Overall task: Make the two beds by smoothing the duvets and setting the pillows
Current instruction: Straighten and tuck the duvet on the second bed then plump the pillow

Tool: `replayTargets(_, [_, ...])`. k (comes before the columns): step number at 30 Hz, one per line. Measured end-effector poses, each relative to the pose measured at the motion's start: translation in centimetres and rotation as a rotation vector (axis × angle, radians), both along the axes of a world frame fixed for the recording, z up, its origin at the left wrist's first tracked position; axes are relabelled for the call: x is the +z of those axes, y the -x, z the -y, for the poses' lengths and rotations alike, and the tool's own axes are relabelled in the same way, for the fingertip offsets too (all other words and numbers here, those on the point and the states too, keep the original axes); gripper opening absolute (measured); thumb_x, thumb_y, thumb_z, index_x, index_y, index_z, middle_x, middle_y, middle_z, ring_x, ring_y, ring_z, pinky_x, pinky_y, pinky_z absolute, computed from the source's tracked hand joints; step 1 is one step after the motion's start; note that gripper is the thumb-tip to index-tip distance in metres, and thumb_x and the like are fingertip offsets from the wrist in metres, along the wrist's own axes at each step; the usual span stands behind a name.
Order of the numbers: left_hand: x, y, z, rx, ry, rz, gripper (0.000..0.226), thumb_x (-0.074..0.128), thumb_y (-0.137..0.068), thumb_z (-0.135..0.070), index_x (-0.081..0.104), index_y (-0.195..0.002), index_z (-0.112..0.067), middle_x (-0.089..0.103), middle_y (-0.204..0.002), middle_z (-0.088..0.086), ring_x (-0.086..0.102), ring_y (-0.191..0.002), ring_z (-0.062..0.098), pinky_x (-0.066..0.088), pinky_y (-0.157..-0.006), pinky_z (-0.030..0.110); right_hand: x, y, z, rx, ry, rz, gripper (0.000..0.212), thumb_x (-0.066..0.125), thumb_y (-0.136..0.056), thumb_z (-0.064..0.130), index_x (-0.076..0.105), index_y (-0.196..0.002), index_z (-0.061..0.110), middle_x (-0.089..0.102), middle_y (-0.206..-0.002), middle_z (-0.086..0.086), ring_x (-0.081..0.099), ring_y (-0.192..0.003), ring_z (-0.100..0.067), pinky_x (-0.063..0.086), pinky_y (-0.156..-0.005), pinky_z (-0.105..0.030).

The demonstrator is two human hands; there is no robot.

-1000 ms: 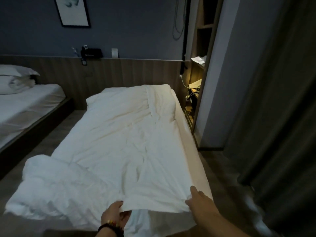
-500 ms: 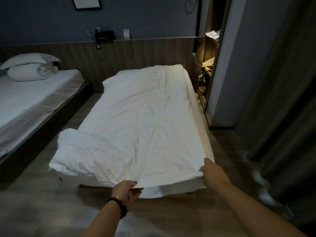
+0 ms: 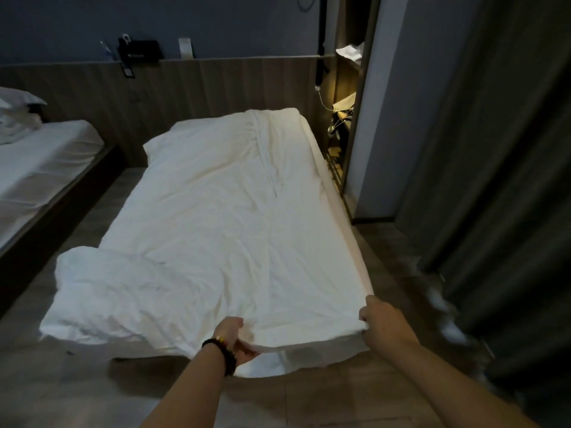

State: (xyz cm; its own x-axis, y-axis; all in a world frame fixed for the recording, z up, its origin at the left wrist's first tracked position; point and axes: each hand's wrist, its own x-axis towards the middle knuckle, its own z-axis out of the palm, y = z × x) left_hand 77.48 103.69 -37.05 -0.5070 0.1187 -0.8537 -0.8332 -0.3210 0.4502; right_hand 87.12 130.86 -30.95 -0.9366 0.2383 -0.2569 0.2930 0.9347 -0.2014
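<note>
We stand at the foot of the nearer bed (image 3: 336,193), both hands on the bottom hem of its white duvet (image 3: 222,217): our left hand (image 3: 236,338), at about 6 o'clock in the view, pinches the hem with thumb on top and fingers tucked underneath, while our right hand (image 3: 383,322), at about 5 o'clock, is closed around the corner nearest the curtain (image 3: 494,149). We judge the duvet soft, light and limp, likely to follow a pull and to crease wherever it is bunched, so the hem and its two foot corners look like the right places to take hold. It lies along the mattress from 12 o'clock down to our hands, wrinkled, with a long fold running near its far right side and a crumpled lump spilling off the corner at 8 o'clock. The second bed (image 3: 46,168) sits at 9 o'clock with a pillow (image 3: 21,98) at its head.
</note>
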Motion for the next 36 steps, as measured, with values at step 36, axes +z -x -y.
replayTargets(36, [-2.7, -1.9, 8.3, -0.497, 0.815, -0.323, 0.053, 0.053, -0.096, -0.035, 0.051, -0.13, 0.006, 0.051, -0.137, 0.018, 0.048, -0.126, 0.032, 0.037, -0.1, 0.029, -4.0, 0.3, 8.0, 0.312, -0.002, 0.097, 0.026, 0.05, -0.09, 0.006, 0.037, -0.082, 0.027, 0.053, -0.116, -0.003, 0.054, -0.115, -0.021, 0.032, -0.078, -0.023])
